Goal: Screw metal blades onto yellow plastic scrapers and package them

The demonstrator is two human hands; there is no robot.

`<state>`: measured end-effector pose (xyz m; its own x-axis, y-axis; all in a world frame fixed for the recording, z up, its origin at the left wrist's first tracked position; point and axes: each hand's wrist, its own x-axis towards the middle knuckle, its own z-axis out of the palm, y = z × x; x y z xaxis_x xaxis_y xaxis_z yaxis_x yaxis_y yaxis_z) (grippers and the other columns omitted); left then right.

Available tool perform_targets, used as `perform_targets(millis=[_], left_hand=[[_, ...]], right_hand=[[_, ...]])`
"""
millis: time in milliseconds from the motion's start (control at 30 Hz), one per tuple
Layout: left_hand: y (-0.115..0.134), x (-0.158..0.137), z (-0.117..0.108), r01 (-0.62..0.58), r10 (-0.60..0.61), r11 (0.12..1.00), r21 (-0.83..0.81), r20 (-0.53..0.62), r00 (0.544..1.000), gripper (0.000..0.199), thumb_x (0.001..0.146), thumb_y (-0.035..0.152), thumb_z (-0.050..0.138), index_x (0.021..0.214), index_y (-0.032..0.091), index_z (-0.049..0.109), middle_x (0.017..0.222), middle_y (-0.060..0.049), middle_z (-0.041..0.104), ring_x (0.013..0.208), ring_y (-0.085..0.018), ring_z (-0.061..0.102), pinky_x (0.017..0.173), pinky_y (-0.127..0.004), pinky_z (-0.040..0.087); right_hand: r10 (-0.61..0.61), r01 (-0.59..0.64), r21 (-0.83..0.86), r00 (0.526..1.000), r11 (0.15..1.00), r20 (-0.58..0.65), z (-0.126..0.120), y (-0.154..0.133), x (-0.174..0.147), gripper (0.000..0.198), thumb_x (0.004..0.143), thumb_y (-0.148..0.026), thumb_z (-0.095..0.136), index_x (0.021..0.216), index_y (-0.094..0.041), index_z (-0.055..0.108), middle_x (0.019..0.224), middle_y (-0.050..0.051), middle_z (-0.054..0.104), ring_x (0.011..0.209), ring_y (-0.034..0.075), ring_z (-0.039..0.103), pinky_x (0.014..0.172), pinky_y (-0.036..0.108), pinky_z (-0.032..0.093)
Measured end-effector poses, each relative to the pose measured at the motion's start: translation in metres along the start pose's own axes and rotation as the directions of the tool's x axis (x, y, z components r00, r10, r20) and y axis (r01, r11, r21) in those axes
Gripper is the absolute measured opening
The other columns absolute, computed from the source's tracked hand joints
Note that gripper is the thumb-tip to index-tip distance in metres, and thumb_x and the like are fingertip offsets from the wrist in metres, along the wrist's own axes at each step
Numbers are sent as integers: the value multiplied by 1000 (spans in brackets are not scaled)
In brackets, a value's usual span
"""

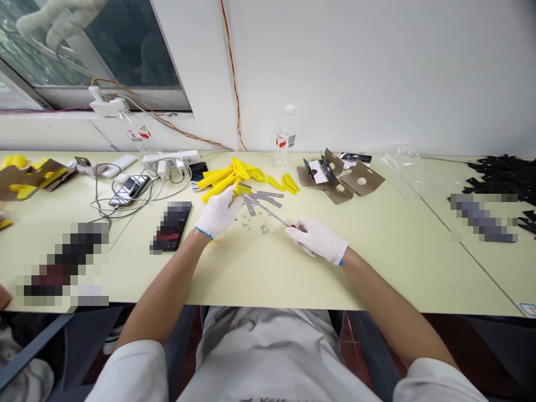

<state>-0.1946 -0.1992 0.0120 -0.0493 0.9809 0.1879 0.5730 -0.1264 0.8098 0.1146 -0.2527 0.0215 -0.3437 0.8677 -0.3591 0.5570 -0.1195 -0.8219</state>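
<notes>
My left hand, in a white knit glove, is closed on a yellow plastic piece above the table. In my gloved right hand is a screwdriver, its red handle mostly hidden by the fingers. The long metal shaft slants up and left, with its tip at or very near the yellow piece; exact contact is too small to tell. Flat grey metal blades lie fanned out just beyond the shaft. Several tiny screws are scattered between my hands. Behind my left hand lies a pile of yellow plastic parts.
A clear bottle stands by the wall. Opened brown cardboard packaging lies right of it, then black parts at far right. Phones and tangled white cables lie left, near a power strip.
</notes>
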Motion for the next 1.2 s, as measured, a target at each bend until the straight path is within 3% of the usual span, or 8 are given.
perform_targets(millis=[133, 333, 467, 567, 667, 967, 1067, 1200], left_hand=[[-1, 0, -1, -117, 114, 977, 178, 25, 993, 24, 108, 33, 64, 88, 21, 63, 72, -3, 63, 72, -18, 65, 72, -26, 52], [-4, -1, -1, -103, 99, 972, 212, 30, 995, 23, 110, 37, 62, 93, 21, 66, 67, -2, 63, 65, -18, 62, 68, -26, 49], [-3, -2, -1, -34, 22, 984, 176, 72, 997, 25, 109, 42, 62, 96, 21, 65, 68, -2, 65, 62, -18, 61, 62, -27, 49], [0, -4, 0, 26, -43, 991, 132, 133, 990, 27, 109, 47, 61, 99, 22, 63, 69, -3, 69, 61, -18, 63, 58, -28, 49], [5, -8, 1, 21, -42, 992, 123, 174, 984, 27, 109, 48, 59, 100, 22, 64, 71, -4, 72, 61, -19, 65, 60, -29, 51], [17, -14, 10, 18, -12, 999, -37, 149, 989, 22, 105, 40, 71, 112, 20, 71, 76, -6, 74, 56, -18, 67, 55, -27, 50], [19, -16, 12, 27, -19, 999, -42, 186, 982, 24, 103, 43, 72, 110, 20, 71, 71, -4, 72, 54, -18, 65, 54, -26, 49], [17, -18, 11, 67, -58, 997, -31, 228, 972, 26, 104, 46, 69, 96, 21, 66, 66, -3, 69, 51, -17, 61, 53, -28, 49]], right_hand=[[13, -13, 26, 1000, 1000, 2, -1, 2, 2, 38, 107, -52, 65, 87, -27, 45, 60, -9, 50, 46, 10, 41, 49, 26, 32], [8, -8, 8, 1000, 1000, -16, -3, 9, 5, 42, 107, -57, 63, 86, -27, 42, 63, -9, 49, 50, 11, 40, 52, 28, 32], [-64, 20, -195, 973, 981, -224, -9, 19, 14, 40, 104, -53, 70, 86, -26, 47, 77, -2, 62, 68, 17, 55, 65, 30, 41], [-88, -67, -365, 915, 929, -393, -16, 28, 25, 25, 106, -41, 70, 94, -24, 56, 100, 8, 76, 88, 24, 67, 77, 33, 46], [-73, -163, -490, 901, 856, -428, -22, 36, 35, 11, 111, -32, 65, 109, -22, 63, 115, 15, 80, 101, 29, 73, 84, 36, 47], [-158, -231, -722, 890, 652, -427, -29, 31, 42, 24, 115, -33, 61, 118, -12, 74, 125, 23, 76, 113, 36, 68, 92, 41, 46], [-321, -158, -773, 845, 614, -428, -18, 11, 43, 25, 112, -34, 66, 119, -13, 77, 125, 23, 74, 113, 37, 64, 97, 44, 45], [-552, 161, -769, 786, 618, -279, 11, -29, 55, 22, 113, -27, 62, 122, -17, 80, 119, 17, 75, 113, 34, 61, 103, 43, 44]])
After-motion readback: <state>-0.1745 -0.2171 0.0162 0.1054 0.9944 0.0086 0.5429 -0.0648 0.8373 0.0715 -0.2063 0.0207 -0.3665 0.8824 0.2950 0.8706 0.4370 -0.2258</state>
